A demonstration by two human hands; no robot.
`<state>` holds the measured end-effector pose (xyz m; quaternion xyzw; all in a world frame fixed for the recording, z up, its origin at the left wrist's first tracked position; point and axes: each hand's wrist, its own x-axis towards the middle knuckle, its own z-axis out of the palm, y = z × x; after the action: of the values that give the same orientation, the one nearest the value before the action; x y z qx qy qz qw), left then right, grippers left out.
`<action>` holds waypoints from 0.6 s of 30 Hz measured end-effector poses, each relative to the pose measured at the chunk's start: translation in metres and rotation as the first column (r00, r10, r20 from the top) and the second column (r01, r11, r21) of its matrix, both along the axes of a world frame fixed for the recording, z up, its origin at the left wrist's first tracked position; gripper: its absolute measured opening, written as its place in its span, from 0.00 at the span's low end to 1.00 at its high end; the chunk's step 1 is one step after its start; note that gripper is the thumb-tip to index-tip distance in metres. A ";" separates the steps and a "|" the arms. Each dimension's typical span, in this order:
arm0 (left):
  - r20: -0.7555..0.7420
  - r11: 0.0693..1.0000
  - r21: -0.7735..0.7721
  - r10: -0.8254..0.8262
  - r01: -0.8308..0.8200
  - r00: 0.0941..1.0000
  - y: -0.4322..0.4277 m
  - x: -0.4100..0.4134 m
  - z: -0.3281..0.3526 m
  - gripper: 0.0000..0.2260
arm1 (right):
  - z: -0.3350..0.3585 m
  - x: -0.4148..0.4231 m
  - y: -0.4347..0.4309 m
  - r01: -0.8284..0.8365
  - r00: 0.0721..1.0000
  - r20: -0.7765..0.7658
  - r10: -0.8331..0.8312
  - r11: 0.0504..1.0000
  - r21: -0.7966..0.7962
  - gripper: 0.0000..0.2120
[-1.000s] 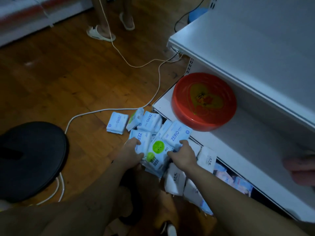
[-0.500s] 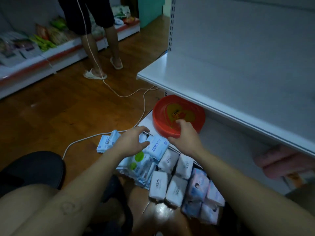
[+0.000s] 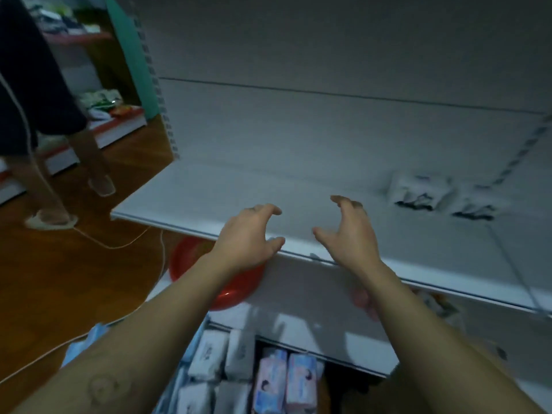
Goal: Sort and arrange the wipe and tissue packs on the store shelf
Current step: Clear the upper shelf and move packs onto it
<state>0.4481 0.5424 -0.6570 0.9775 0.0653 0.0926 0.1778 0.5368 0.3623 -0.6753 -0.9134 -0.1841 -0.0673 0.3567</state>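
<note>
Left hand (image 3: 249, 239) and right hand (image 3: 351, 234) hover empty over the shelf (image 3: 209, 189), fingers spread and loosely curled. The pink packs (image 3: 286, 380) below lie side by side, long axes pointing toward it.

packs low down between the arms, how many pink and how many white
pink packs: 2
white packs: 4
total: 6
</note>
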 end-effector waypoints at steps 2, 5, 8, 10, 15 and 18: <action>-0.008 0.999 0.003 -0.032 0.032 0.999 -0.025 0.031 0.003 0.24 | -0.002 0.023 -0.030 0.095 0.995 0.011 -0.095 0.995 -0.009 0.32; 0.009 0.997 0.017 -0.082 0.082 0.997 -0.063 0.077 0.005 0.25 | -0.002 0.061 -0.073 0.237 0.970 0.041 -0.241 0.969 0.074 0.29; 0.015 0.992 0.008 -0.130 0.130 0.991 -0.104 0.120 0.006 0.27 | 0.004 0.101 -0.120 0.386 0.914 0.081 -0.396 0.915 0.120 0.25; -0.005 0.983 -0.014 -0.185 0.185 0.983 -0.128 0.147 0.005 0.29 | 0.000 0.123 -0.152 0.485 0.866 0.086 -0.493 0.870 0.091 0.25; 0.009 0.947 0.048 -0.319 0.318 0.948 -0.177 0.212 -0.009 0.34 | -0.030 0.157 -0.205 0.639 0.763 0.065 -0.643 0.765 0.078 0.30; -0.034 0.919 0.115 -0.375 0.376 0.927 -0.202 0.247 -0.018 0.37 | -0.042 0.175 -0.218 0.620 0.784 0.056 -0.619 0.785 -0.002 0.36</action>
<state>0.6952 0.3400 -0.6749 0.9813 -0.1278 0.0551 0.1330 0.7120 0.1448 -0.7174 -0.9248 0.1156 -0.2025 0.3006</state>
